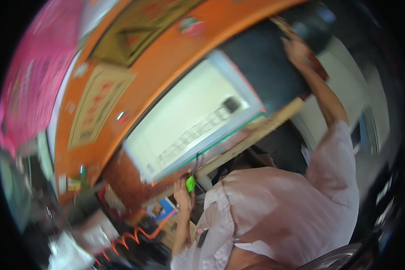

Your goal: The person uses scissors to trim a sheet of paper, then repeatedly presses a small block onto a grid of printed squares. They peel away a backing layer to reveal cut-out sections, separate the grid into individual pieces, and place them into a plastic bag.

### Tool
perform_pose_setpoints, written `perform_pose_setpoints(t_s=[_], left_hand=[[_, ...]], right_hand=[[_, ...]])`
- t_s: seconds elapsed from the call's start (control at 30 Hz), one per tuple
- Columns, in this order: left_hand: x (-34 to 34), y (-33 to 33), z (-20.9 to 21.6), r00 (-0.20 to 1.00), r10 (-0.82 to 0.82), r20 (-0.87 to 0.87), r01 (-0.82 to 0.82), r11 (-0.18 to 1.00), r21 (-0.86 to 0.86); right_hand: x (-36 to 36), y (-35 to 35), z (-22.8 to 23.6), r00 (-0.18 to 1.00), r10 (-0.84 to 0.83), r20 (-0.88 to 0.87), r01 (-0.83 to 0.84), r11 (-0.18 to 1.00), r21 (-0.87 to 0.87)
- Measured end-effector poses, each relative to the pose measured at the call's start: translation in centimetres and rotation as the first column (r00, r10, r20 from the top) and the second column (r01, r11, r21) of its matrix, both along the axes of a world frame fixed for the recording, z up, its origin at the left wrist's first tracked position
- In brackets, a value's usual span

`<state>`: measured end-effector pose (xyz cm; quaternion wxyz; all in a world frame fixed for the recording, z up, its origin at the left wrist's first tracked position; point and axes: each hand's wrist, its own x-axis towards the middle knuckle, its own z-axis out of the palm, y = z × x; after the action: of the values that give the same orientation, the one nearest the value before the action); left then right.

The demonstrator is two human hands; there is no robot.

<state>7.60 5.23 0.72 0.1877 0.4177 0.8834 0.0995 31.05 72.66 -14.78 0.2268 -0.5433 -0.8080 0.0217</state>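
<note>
My left hand (182, 194) is closed round a small bright green object (190, 183) at the near edge of the worktable. Motion blur hides what kind of thing it is. At the upper right, my right arm reaches far across the black mat (261, 63). My right hand (296, 51) is there, with its fingers at a narrow yellowish strip (281, 26). They look bent round it, but the blur is strong. Between my hands lies a large pale flat panel (189, 112) with a light blue border and a printed row of boxes.
An orange board (99, 108) with tan labels rises behind the table. A wooden strip (252, 137) runs along the near edge. An orange coiled hose (139, 231) and clear plastic bags (69, 252) lie at the lower left. Pink plastic (36, 85) hangs at the far left.
</note>
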Motion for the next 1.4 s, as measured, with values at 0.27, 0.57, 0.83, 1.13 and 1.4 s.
perform_pose_setpoints(t_s=[0.27, 0.57, 0.83, 1.13, 1.4], left_hand=[[0.9, -1.7, -0.5, 0.993, 0.119, -0.015, -0.118, 0.989, 0.095], [1.0, -16.0, 1.6, 0.719, 0.63, -0.293, -0.589, 0.777, 0.225], [-10.7, -32.6, 1.9, 0.535, 0.658, -0.529, -0.734, 0.672, 0.094], [-32.1, -41.9, -1.3, 0.413, 0.743, -0.526, -0.882, 0.469, -0.031], [-39.4, -45.2, -8.2, 0.316, 0.729, -0.608, -0.898, 0.436, 0.055]], right_hand=[[-2.1, -1.1, 1.7, 0.958, 0.203, 0.201, -0.265, 0.894, 0.362], [-10.8, -22.5, 7.6, 0.698, 0.58, -0.42, -0.681, 0.718, -0.14], [-12.0, -28.3, 10.6, 0.821, 0.541, -0.182, -0.569, 0.753, -0.329], [-10.7, -30.7, 9.0, 0.835, 0.549, -0.04, -0.547, 0.82, -0.169], [-10.7, -31.2, 8.1, 0.791, 0.466, -0.398, -0.593, 0.745, -0.305]])
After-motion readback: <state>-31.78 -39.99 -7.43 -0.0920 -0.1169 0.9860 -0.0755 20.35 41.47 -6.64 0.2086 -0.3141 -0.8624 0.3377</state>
